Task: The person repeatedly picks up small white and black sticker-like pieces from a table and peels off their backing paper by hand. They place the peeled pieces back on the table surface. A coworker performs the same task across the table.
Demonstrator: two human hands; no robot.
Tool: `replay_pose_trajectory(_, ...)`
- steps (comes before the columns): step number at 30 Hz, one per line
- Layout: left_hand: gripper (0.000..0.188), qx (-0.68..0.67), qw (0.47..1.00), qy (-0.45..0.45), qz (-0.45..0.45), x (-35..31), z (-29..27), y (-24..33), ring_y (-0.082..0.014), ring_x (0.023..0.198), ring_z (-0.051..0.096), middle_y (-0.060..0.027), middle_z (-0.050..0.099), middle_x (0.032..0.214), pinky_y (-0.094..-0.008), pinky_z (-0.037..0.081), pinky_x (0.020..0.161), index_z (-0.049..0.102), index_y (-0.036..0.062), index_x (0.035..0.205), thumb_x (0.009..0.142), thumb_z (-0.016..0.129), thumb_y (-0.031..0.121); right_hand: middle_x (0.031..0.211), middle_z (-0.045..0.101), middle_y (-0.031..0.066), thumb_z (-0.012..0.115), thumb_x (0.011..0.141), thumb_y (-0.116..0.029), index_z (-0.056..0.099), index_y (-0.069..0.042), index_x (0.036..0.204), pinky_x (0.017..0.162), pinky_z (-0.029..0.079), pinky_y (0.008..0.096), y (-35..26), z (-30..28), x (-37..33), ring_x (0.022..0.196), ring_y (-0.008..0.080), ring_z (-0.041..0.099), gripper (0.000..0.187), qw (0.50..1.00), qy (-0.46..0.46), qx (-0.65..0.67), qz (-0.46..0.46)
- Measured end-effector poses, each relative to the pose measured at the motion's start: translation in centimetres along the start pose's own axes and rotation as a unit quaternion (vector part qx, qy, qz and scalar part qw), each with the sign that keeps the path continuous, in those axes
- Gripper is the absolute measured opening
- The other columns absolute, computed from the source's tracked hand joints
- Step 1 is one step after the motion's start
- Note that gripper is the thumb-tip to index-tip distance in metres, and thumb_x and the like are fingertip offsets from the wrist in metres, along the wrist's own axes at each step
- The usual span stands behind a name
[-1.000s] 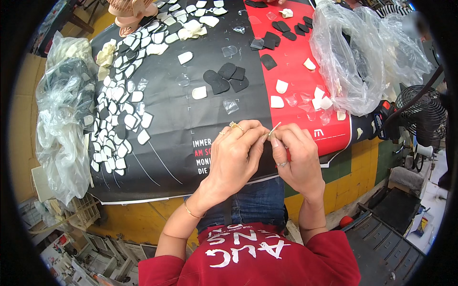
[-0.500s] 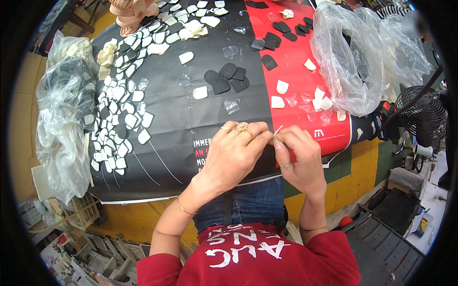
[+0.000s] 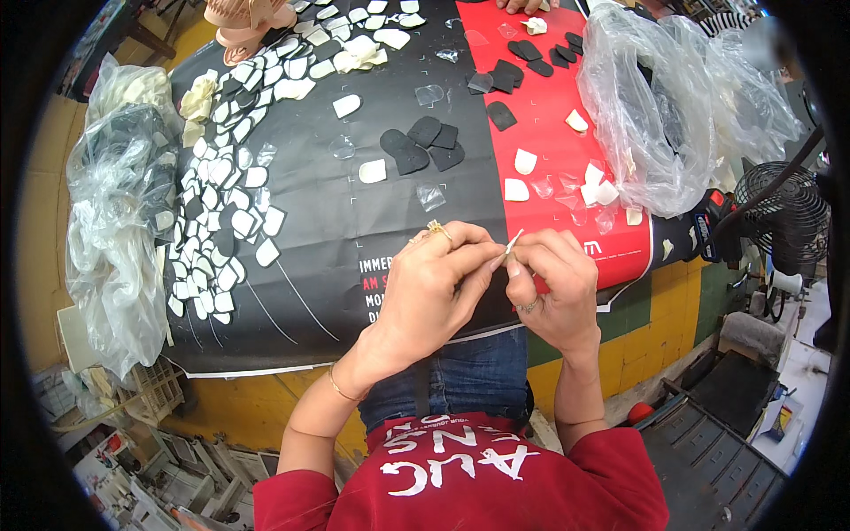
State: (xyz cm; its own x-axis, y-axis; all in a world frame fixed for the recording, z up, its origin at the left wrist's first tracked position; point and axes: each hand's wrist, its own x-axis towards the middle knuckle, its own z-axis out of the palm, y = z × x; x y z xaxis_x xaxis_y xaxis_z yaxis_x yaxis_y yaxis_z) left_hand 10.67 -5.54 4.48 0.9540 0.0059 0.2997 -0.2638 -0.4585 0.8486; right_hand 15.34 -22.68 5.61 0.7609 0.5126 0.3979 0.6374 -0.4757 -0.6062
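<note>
My left hand (image 3: 436, 281) and my right hand (image 3: 561, 288) meet above the near edge of the black and red sheet. Between their fingertips is a small thin white piece (image 3: 514, 239), seen edge-on, and both hands pinch it. Most of it is hidden by the fingers, so its full shape cannot be told. Beyond my hands lie dark rounded pads (image 3: 409, 155) in a loose cluster. A single white rounded pad (image 3: 372, 172) rests left of them. Clear plastic scraps (image 3: 430, 196) lie just beyond my left hand.
Many white and black pads (image 3: 212, 232) are heaped along the left side. Clear plastic bags stand at the left (image 3: 119, 239) and right (image 3: 651, 106). A pinkish stand (image 3: 248, 26) is at the far left, a black fan (image 3: 779, 208) at the right. Another person's hand (image 3: 527, 5) rests at the far edge.
My left hand has turned a little, its fingers shifting around the white piece, which shows slightly more. At the far edge, the other person's hand has come further into view.
</note>
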Motion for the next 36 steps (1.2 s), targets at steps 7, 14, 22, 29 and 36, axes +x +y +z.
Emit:
replay_pose_trajectory(7, 0.013, 0.110, 0.991, 0.015, 0.078, 0.06, -0.19, 0.31, -0.0229, 0.074, 0.063, -0.0047, 0.067, 0.093, -0.0339, 0.046, 0.071, 0.072, 0.0047, 0.091, 0.078, 0.074, 0.005, 0.079, 0.064, 0.0056, 0.070, 0.077, -0.005, 0.063, -0.004, 0.079, 0.064, 0.045, 0.0352, 0.01, 0.32, -0.12, 0.065, 0.0246, 0.059, 0.007, 1.000, 0.005, 0.011, -0.004)
replay_pose_trajectory(14, 0.010, 0.093, 0.994, 0.036, 0.053, -0.11, 0.07, 0.23, -0.0227, 0.069, 0.062, -0.0044, 0.068, 0.091, -0.0339, 0.046, 0.066, 0.072, 0.0050, 0.088, 0.078, 0.074, 0.005, 0.077, 0.064, 0.0052, 0.070, 0.077, -0.005, 0.063, -0.004, 0.079, 0.064, 0.045, 0.0352, 0.13, 0.55, -0.21, 0.064, 0.0244, 0.059, 0.007, 1.000, 0.007, 0.018, -0.002)
replay_pose_trajectory(22, 0.012, 0.141, 0.986, 0.033, 0.080, -0.11, -0.11, 0.09, -0.0198, 0.068, 0.062, -0.0024, 0.067, 0.091, -0.0325, 0.045, 0.068, 0.071, 0.0052, 0.089, 0.077, 0.073, 0.005, 0.088, 0.065, 0.0118, 0.068, 0.086, -0.005, 0.066, 0.001, 0.091, 0.069, 0.047, 0.0381, -0.28, -0.03, -0.44, 0.077, 0.0297, 0.059, 0.008, 0.999, -0.046, 0.011, 0.017)
replay_pose_trajectory(29, 0.014, 0.191, 0.968, 0.004, 0.162, 0.16, -0.52, -0.28, -0.0148, 0.067, 0.060, 0.0005, 0.063, 0.088, -0.0319, 0.041, 0.067, 0.070, 0.0054, 0.091, 0.078, 0.073, 0.009, 0.084, 0.065, 0.0103, 0.069, 0.080, -0.003, 0.065, 0.001, 0.086, 0.067, 0.047, 0.0375, -0.39, -0.16, -0.37, 0.072, 0.0276, 0.058, 0.008, 0.999, -0.038, -0.001, 0.010)
replay_pose_trajectory(36, 0.014, 0.143, 0.977, 0.047, 0.153, -0.17, -0.23, -0.38, -0.0135, 0.065, 0.060, 0.0016, 0.066, 0.089, -0.0310, 0.039, 0.063, 0.071, 0.0080, 0.089, 0.076, 0.076, 0.009, 0.077, 0.062, 0.0054, 0.070, 0.075, -0.005, 0.060, -0.004, 0.078, 0.059, 0.043, 0.0355, -0.42, 0.66, -0.45, 0.061, 0.0237, 0.055, 0.010, 0.999, 0.021, 0.008, 0.024)
